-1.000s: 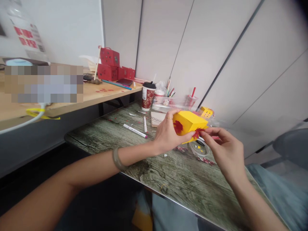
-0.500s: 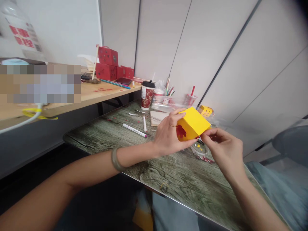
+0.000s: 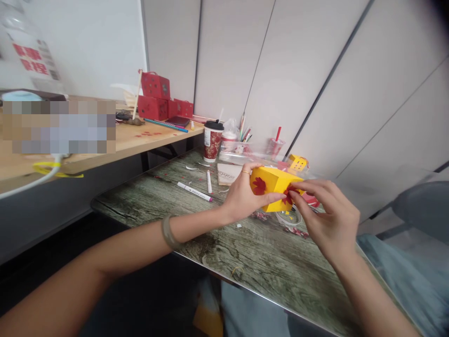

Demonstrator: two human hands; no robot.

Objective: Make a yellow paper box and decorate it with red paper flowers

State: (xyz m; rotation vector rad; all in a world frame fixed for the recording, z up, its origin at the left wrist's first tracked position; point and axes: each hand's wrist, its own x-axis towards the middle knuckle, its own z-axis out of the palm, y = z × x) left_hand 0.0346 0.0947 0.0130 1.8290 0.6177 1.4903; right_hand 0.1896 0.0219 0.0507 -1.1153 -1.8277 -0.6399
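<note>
A yellow paper box (image 3: 275,180) is held up over the table, gripped by my left hand (image 3: 240,195) with the thumb across its front and the fingers behind. One red paper cutout (image 3: 259,186), shaped like a flower, lies flat on the box's left face. At the right face, the thumb and fingertips of my right hand (image 3: 328,217) are closed on a second red flower cutout (image 3: 287,196), partly hidden by those fingers. A roll of tape (image 3: 293,222) sits on the table just below the box.
On the dark wood-patterned table (image 3: 210,238) lie a capped marker (image 3: 194,192), a white pen (image 3: 209,181) and a pale board (image 3: 226,174). Behind stand a lidded paper cup (image 3: 213,142) and a smaller yellow box (image 3: 298,163). Several red boxes (image 3: 154,107) stand on the wooden shelf (image 3: 161,140).
The box has been tilted, so both red cutouts now face me, and it sits slightly lower. My right fingers have moved from its lower edge onto the right face.
</note>
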